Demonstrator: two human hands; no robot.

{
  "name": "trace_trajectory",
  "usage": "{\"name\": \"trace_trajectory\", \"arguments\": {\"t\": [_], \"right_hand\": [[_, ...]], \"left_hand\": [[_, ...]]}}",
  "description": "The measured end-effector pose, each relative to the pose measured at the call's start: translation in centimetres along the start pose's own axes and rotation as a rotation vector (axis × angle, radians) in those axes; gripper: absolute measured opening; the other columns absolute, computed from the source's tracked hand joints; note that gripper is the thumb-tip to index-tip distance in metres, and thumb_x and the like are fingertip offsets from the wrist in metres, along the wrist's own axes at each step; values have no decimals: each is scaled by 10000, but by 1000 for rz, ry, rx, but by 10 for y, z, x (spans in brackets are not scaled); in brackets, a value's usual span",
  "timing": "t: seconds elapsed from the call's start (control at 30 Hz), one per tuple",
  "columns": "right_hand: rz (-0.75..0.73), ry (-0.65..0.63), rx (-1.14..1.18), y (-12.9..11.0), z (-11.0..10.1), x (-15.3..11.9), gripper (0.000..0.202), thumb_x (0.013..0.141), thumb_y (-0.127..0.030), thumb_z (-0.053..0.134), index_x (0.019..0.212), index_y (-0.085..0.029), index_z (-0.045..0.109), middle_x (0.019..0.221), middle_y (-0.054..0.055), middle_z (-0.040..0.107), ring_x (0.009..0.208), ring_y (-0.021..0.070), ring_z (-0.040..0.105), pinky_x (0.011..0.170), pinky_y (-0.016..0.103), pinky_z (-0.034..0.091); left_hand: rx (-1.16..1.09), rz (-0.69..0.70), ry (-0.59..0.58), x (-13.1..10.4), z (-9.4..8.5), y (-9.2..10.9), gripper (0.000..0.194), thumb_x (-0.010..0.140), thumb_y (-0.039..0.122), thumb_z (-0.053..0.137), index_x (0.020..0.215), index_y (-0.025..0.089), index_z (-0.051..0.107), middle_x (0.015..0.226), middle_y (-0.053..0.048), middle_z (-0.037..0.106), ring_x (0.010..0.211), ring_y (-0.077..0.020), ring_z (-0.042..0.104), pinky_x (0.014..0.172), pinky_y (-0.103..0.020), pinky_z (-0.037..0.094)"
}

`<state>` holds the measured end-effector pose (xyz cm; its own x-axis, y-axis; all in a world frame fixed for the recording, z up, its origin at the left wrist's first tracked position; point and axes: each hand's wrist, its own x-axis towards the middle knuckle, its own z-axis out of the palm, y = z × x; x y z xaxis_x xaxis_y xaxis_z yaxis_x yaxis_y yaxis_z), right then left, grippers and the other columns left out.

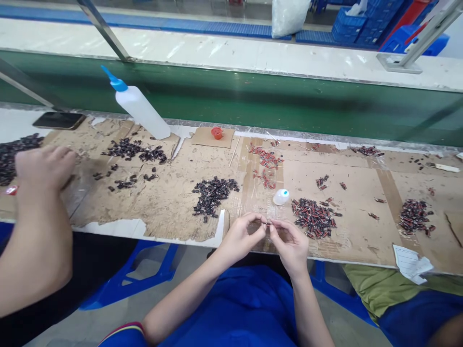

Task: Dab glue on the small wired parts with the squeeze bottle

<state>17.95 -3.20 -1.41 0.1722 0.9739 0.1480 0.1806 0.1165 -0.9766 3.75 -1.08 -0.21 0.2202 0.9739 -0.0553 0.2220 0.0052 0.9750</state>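
In the head view, my left hand [243, 237] and my right hand [292, 245] meet at the near edge of the cardboard-covered bench. Both are closed in a pinch on one small red-and-black part [268, 223], mostly covered by the fingertips. Right of my right hand lies a pile of red-and-black parts [314, 218]. A heap of small black parts [213, 193] is to the left of my left hand. Just beyond my fingers a small white bottle with a blue tip [281, 196] lies tilted. Loose red parts [266, 158] are scattered farther back.
A large white squeeze bottle [142, 112] leans at the back left, near a phone [59, 120]. A red cap [217, 133] sits on a cardboard piece. At left a co-worker's hand [45, 166] is over black parts; another person's clothing [415, 299] shows at right.
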Motion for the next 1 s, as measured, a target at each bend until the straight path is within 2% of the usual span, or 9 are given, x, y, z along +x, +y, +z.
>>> {"name": "trace_trajectory", "arguments": {"t": [0.13,0.23,0.4,0.5,0.63,0.73,0.83,0.93,1.0], "right_hand": [[-52,-5,-107,1,-13,3,121,815,-263,621,836,-223,734,756,45,705,704,174,661,664,309,560],[-114,100,-228,3,-28,9,143,841,-263,591,846,-217,726,837,67,715,811,202,669,762,369,561],[-257,403,-531,6,-44,23,201,833,-305,619,981,-205,710,1047,109,673,1005,248,623,939,477,494],[-327,346,-681,10,-34,33,308,807,-393,663,1055,-212,681,1073,117,649,1118,297,526,987,533,434],[-302,224,-743,18,-11,47,441,801,-518,634,1108,-201,630,1188,154,582,1265,357,352,1017,599,354],[-257,159,-678,18,-1,55,346,838,-505,588,987,-194,616,1216,161,570,1336,360,302,1049,604,308],[-166,86,-437,13,-1,54,294,811,-473,633,919,-213,549,1198,146,617,1318,316,407,1061,541,342],[32,71,-77,11,-5,45,346,742,-452,715,894,-231,496,988,86,708,1012,246,645,881,415,503],[127,125,98,13,-10,38,377,686,-450,761,843,-224,503,785,17,698,719,181,662,670,305,526]], "left_hand": [[-29,80,-97,6,5,1,86,853,203,578,890,174,651,882,-50,724,845,-176,681,806,-297,541],[148,206,-118,14,-5,-4,157,883,239,580,1016,187,645,964,-73,721,915,-200,665,845,-343,526],[670,321,210,36,-47,-25,184,913,154,503,959,207,673,982,-90,710,1008,-270,574,892,-479,427],[844,368,312,49,-66,-40,189,889,132,537,872,236,694,955,-88,705,1017,-293,535,886,-501,374],[931,452,251,62,-73,-49,236,882,90,523,845,247,695,938,-84,698,1048,-298,520,894,-498,346],[964,469,166,65,-73,-46,257,887,66,494,896,241,682,983,-83,690,1132,-294,497,941,-501,325],[927,471,100,60,-71,-36,235,908,94,479,922,237,665,1046,-82,689,1159,-281,492,952,-479,327],[831,498,2,46,-60,-26,208,939,137,463,955,234,646,1031,-60,710,1111,-240,536,945,-423,340],[781,507,-46,35,-47,-24,195,954,156,458,967,226,640,982,-44,725,1048,-212,578,951,-399,334]]}}
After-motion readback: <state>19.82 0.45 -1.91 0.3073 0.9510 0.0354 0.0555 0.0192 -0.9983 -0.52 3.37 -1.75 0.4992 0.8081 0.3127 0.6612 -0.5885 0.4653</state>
